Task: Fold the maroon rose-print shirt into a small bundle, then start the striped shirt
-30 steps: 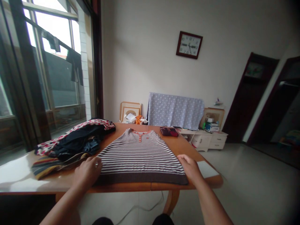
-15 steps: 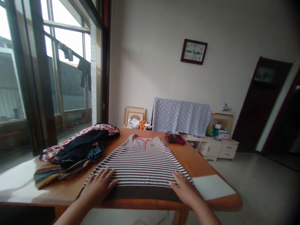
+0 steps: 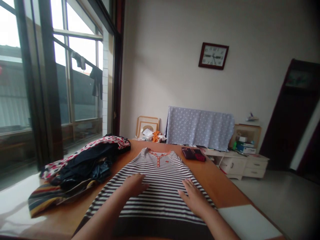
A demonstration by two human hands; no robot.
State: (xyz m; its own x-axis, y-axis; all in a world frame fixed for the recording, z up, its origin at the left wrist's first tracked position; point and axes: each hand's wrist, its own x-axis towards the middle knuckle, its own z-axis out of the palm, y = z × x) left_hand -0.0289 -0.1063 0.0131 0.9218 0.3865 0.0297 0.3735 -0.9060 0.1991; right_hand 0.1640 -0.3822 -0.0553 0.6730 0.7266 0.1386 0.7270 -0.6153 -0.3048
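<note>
A brown-and-white striped long garment, likely a knit top (image 3: 162, 203), lies flat and spread on the wooden table (image 3: 220, 185), its orange-trimmed button placket (image 3: 158, 159) at the far end. My left hand (image 3: 132, 185) rests palm down on the middle of the stripes. My right hand (image 3: 192, 201) lies flat on the garment's right side, fingers spread. Neither hand grips the cloth. The dark hem band runs along the bottom of the view, partly cut off by the frame.
A heap of dark, red-patterned and striped clothes (image 3: 82, 166) lies on the table's left side. A white sheet (image 3: 247, 221) sits at the near right corner, and a dark red pouch (image 3: 193, 154) lies beyond the collar. Behind the table stand a polka-dot cloth (image 3: 200, 128) and a white cabinet (image 3: 237, 165).
Both hands have slid from near the hem up the garment toward the collar, the left hand more. The view has moved closer over the table and shifted, and the garment has not visibly changed shape.
</note>
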